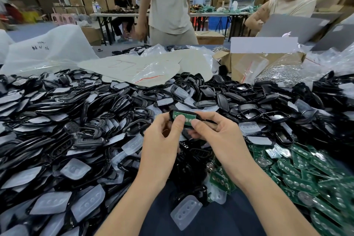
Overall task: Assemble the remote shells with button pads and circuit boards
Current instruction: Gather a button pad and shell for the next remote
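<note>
Remote shell [199,116] with circuit board [177,114] in pinching grip: left hand [162,140], right hand [220,136]

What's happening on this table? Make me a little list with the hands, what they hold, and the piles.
left hand: grips the black shell, thumb on the board
right hand: grips the same shell, thumb on the board
circuit board: green, sitting inside the held shell
left pile: black shells mixed with clear button pads
right pile: green circuit boards
loose button pad: clear, lying alone between the forearms
cardboard box: open, at the far right, bags inside
</note>
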A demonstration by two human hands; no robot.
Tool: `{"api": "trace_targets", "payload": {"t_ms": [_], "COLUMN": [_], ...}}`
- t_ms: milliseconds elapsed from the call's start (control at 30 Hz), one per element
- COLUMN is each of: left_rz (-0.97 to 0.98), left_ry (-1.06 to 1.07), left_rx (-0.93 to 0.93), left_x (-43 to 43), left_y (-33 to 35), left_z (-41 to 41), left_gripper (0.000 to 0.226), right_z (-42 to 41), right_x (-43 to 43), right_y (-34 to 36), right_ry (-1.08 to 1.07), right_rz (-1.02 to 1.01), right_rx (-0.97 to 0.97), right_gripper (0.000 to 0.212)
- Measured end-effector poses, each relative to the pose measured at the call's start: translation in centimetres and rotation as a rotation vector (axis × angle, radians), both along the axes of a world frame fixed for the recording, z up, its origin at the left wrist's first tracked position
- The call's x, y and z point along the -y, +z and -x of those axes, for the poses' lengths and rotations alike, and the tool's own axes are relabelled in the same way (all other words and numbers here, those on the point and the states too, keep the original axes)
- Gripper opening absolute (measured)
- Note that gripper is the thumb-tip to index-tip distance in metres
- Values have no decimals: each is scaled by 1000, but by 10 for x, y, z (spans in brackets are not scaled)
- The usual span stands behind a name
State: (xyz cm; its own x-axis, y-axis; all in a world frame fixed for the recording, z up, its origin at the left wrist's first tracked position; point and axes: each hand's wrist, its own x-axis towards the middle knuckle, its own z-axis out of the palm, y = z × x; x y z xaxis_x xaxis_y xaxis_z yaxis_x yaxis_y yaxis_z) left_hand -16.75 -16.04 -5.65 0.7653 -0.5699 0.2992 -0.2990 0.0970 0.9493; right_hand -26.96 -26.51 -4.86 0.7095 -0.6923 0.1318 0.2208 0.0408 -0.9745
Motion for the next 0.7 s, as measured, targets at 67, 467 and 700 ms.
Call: {"api": "trace_targets", "payload": {"t_ms": [67, 467, 700], "left_rz": [-13, -31, -22], "left_ry": [-2, -18, -73], "left_rx": [3, -4, 19], "left_x": [0, 1, -2], "left_y": [0, 4, 8], "left_z": [0, 2, 3], "left_gripper": [23, 32, 30], "right_z": [0, -1, 3], "right_x": [0, 1, 2], "right_y": [0, -3, -1], "right_ry": [-3, -33, -28], "right_rz": [-2, -17, -27], "right_rx": [-10, -23, -13], "right_gripper": [20, 23, 21]}}
